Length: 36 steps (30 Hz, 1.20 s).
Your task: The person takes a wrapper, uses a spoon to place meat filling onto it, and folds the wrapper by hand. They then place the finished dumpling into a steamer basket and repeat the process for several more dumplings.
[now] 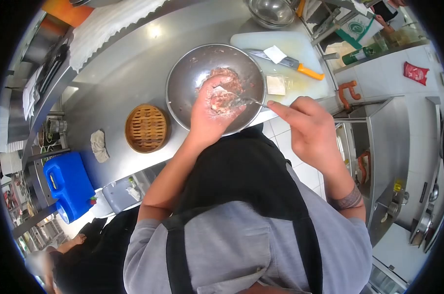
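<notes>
My left hand (207, 117) is cupped over the front of a metal bowl (185, 78). In its palm lies a thin white dough wrapper with minced meat filling (222, 102) on it. My right hand (312, 127) grips the handle of a thin metal utensil (255, 101), whose far end presses into that filling; its exact shape is hard to make out. More minced meat (232, 78) sits in the bowl behind my left hand. Close to the bowl's right rim, square wrappers (276, 85) are stacked on a white cutting board (300, 46).
A knife with an orange handle (307, 72) lies on the board, a white square (275, 54) over its blade. Left of the bowl are a bamboo steamer (146, 128) and a crumpled cloth (99, 146). A blue jug (69, 183) stands lower left, near another person's dark clothing (97, 250).
</notes>
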Tool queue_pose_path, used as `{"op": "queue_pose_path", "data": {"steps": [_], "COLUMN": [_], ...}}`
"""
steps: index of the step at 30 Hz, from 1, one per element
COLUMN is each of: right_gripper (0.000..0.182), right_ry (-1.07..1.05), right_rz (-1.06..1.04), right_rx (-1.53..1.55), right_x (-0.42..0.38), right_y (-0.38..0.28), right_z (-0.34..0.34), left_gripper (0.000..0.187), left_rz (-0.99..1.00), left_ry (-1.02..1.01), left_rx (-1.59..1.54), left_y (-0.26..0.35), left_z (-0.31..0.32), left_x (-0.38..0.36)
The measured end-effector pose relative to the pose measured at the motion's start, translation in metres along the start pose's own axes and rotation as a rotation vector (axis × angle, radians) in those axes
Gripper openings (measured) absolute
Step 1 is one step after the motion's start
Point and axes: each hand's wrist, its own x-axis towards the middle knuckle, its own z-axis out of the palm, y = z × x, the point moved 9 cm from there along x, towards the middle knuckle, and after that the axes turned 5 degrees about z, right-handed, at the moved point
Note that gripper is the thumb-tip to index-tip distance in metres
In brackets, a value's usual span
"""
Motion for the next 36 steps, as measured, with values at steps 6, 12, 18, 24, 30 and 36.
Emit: {"op": "queue_pose_path", "data": {"steps": [6,12,18,24,30,36], "right_gripper": [0.053,0.048,0.048,0.047,0.046,0.043], "right_ry": [-0.005,-0.106,-0.107,0.029,0.065,0.089], "right_rz": [-0.031,-0.009,0.011,-0.019,0.006,0.033], "right_rx": [-0.105,-0.142,-0.119,-0.103,-0.029,-0.039], "right_x": [0.0,-0.006,-0.01,-0.018,-0.024,-0.028], "right_y": [-0.01,-0.005,-0.003,-0.003,0.0,0.005], "right_z": [0.004,0.006,0.005,-0.007,-0.002,-0.003], "left_gripper": [0.068,0.065,0.056,0.045,0.032,0.036], "left_rz": [0.135,-0.032,-0.112,0.0,-0.069,-0.03], "left_ry": [-0.055,-0.072,-0.096,-0.056,-0.026,-0.03], "left_rx": [0.064,0.081,0.123,0.114,0.169,0.232], "left_y": [-0.002,-0.02,-0.019,-0.024,-0.008,-0.027], "left_z": [0.004,0.009,0.015,0.013,0.013,0.011], "left_x": [-0.005,-0.011,-0.008,-0.007,-0.005,-0.003]}}
